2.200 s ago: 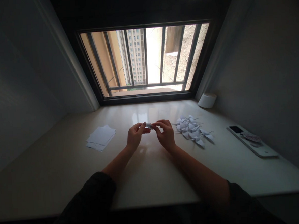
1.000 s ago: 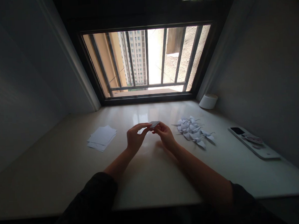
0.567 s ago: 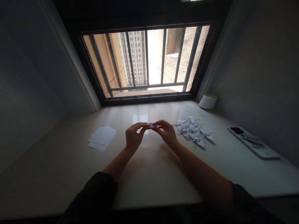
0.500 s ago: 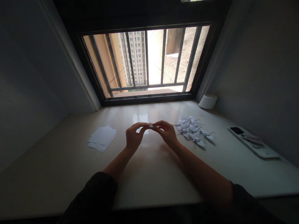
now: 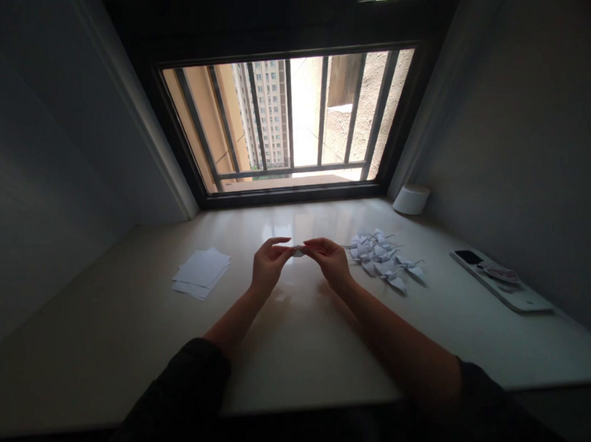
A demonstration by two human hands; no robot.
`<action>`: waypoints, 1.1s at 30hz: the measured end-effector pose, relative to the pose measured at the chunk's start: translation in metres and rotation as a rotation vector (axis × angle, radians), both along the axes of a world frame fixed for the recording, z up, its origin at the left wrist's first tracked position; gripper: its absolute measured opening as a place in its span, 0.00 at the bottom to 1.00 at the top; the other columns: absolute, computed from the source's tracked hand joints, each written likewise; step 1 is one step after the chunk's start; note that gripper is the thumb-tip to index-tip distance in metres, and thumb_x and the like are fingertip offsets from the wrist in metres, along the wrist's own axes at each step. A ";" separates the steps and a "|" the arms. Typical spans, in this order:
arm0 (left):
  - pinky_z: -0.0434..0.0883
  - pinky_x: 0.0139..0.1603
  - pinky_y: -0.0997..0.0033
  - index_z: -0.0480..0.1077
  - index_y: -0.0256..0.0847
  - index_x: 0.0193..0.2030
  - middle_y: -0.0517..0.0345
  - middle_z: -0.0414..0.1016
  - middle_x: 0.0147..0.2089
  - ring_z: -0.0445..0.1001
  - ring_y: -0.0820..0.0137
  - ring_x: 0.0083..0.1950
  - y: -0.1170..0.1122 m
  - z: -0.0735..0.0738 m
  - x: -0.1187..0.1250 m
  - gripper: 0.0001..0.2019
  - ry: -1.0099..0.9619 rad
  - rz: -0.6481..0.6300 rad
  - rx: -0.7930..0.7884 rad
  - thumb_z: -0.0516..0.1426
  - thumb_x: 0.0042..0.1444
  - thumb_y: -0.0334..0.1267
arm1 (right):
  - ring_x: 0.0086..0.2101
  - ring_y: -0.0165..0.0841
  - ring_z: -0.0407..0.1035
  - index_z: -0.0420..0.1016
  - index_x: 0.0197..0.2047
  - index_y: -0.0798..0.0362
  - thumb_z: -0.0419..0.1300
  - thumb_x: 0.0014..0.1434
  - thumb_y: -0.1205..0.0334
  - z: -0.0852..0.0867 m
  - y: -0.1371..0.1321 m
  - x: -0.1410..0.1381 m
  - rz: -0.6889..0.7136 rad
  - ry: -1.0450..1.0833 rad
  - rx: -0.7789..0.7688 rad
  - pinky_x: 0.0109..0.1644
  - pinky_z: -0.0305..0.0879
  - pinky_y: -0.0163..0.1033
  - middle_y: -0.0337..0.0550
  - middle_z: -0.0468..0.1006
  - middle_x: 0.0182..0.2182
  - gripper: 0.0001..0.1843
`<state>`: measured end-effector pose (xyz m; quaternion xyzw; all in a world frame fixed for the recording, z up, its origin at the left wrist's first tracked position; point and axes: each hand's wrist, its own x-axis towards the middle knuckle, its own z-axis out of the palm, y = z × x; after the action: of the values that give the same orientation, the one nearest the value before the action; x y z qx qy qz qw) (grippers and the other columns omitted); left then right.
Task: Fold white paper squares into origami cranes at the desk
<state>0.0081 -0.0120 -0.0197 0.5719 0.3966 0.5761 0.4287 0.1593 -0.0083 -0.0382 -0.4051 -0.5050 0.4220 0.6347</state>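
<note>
Folded paper [image 5: 298, 251]: our left hand [image 5: 268, 265] and right hand [image 5: 333, 261] clamp it between fingers, above a glossy countertop [image 5: 298, 354] facing a barred window [image 5: 291, 122].

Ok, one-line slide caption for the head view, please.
Left hand and right hand hold a small folded paper, white sheets at left, folded shapes at right.

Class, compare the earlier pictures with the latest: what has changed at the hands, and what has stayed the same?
The left hand has raised one of its fingers off the small folded paper, which sits further left and shows less of its surface than a second ago. Neither hand let go; the right hand still pinches it. The flat sheets and the folded pieces stayed put.
</note>
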 end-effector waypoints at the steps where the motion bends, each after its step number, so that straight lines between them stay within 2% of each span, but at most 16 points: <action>1: 0.73 0.43 0.62 0.71 0.37 0.43 0.51 0.79 0.33 0.78 0.64 0.37 0.000 0.000 0.000 0.20 0.011 -0.009 -0.012 0.64 0.45 0.44 | 0.33 0.38 0.74 0.78 0.32 0.51 0.68 0.42 0.52 -0.001 0.001 0.001 -0.003 -0.019 0.004 0.39 0.69 0.42 0.43 0.80 0.29 0.15; 4: 0.72 0.42 0.63 0.71 0.38 0.44 0.50 0.79 0.34 0.78 0.63 0.37 0.001 0.000 -0.003 0.20 0.108 -0.054 -0.016 0.63 0.46 0.46 | 0.31 0.36 0.74 0.78 0.31 0.51 0.67 0.44 0.51 -0.001 0.003 0.006 -0.013 -0.132 0.022 0.36 0.68 0.41 0.43 0.80 0.27 0.14; 7: 0.72 0.41 0.64 0.72 0.42 0.46 0.52 0.79 0.35 0.77 0.63 0.38 0.001 0.002 -0.007 0.21 0.275 -0.053 0.018 0.62 0.46 0.48 | 0.29 0.36 0.73 0.78 0.35 0.51 0.65 0.46 0.52 0.003 0.002 0.011 0.006 -0.289 0.052 0.33 0.66 0.39 0.42 0.80 0.26 0.14; 10: 0.71 0.39 0.66 0.73 0.46 0.47 0.56 0.79 0.33 0.77 0.65 0.35 0.001 0.002 -0.010 0.23 0.422 -0.025 0.020 0.64 0.43 0.49 | 0.30 0.35 0.73 0.77 0.36 0.48 0.62 0.50 0.54 0.010 -0.003 0.013 -0.010 -0.462 0.133 0.38 0.66 0.41 0.39 0.80 0.26 0.11; 13: 0.70 0.37 0.69 0.77 0.46 0.39 0.58 0.79 0.32 0.77 0.64 0.35 0.000 0.000 -0.011 0.17 0.507 -0.045 -0.006 0.63 0.43 0.51 | 0.32 0.35 0.73 0.77 0.38 0.46 0.61 0.53 0.56 0.014 -0.009 0.012 0.002 -0.566 0.209 0.42 0.65 0.42 0.38 0.80 0.28 0.09; 15: 0.69 0.37 0.69 0.78 0.46 0.34 0.57 0.80 0.32 0.77 0.63 0.37 0.000 -0.002 -0.010 0.15 0.498 -0.064 -0.035 0.62 0.44 0.52 | 0.32 0.35 0.73 0.75 0.41 0.45 0.62 0.52 0.57 0.014 -0.011 0.009 -0.013 -0.567 0.223 0.42 0.65 0.42 0.37 0.80 0.28 0.12; 19: 0.69 0.35 0.68 0.78 0.40 0.33 0.53 0.79 0.29 0.77 0.62 0.35 0.000 -0.006 -0.006 0.18 0.347 -0.093 -0.167 0.62 0.42 0.53 | 0.32 0.34 0.72 0.73 0.45 0.46 0.63 0.49 0.57 0.010 -0.010 0.002 -0.062 -0.474 0.195 0.42 0.66 0.42 0.38 0.79 0.28 0.18; 23: 0.68 0.31 0.70 0.77 0.38 0.34 0.50 0.79 0.31 0.77 0.63 0.36 -0.001 -0.008 0.000 0.19 0.216 -0.094 -0.246 0.63 0.42 0.52 | 0.31 0.34 0.71 0.77 0.42 0.49 0.64 0.47 0.52 0.005 -0.006 0.000 -0.129 -0.357 0.078 0.38 0.67 0.41 0.40 0.79 0.29 0.18; 27: 0.67 0.31 0.71 0.76 0.39 0.35 0.49 0.79 0.35 0.77 0.62 0.40 -0.002 -0.008 0.000 0.17 0.231 -0.196 -0.310 0.63 0.42 0.49 | 0.30 0.36 0.72 0.81 0.32 0.50 0.64 0.46 0.48 0.004 -0.002 0.003 -0.035 -0.259 -0.071 0.33 0.66 0.39 0.43 0.81 0.30 0.15; 31: 0.67 0.32 0.71 0.76 0.40 0.37 0.49 0.79 0.37 0.77 0.61 0.42 -0.002 -0.007 -0.004 0.18 0.300 -0.315 -0.371 0.61 0.45 0.50 | 0.30 0.37 0.73 0.81 0.31 0.51 0.65 0.44 0.49 0.007 -0.001 0.007 0.032 -0.237 -0.122 0.33 0.66 0.39 0.44 0.81 0.29 0.15; 33: 0.66 0.32 0.71 0.76 0.39 0.37 0.49 0.79 0.36 0.77 0.61 0.41 -0.003 -0.006 -0.005 0.18 0.321 -0.333 -0.372 0.60 0.46 0.52 | 0.31 0.38 0.74 0.81 0.31 0.51 0.66 0.43 0.49 0.008 -0.001 0.008 0.065 -0.235 -0.134 0.35 0.67 0.40 0.43 0.81 0.28 0.15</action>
<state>0.0035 -0.0146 -0.0252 0.6245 0.4589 0.3173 0.5465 0.1676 -0.0093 -0.0304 -0.4766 -0.5595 0.4249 0.5285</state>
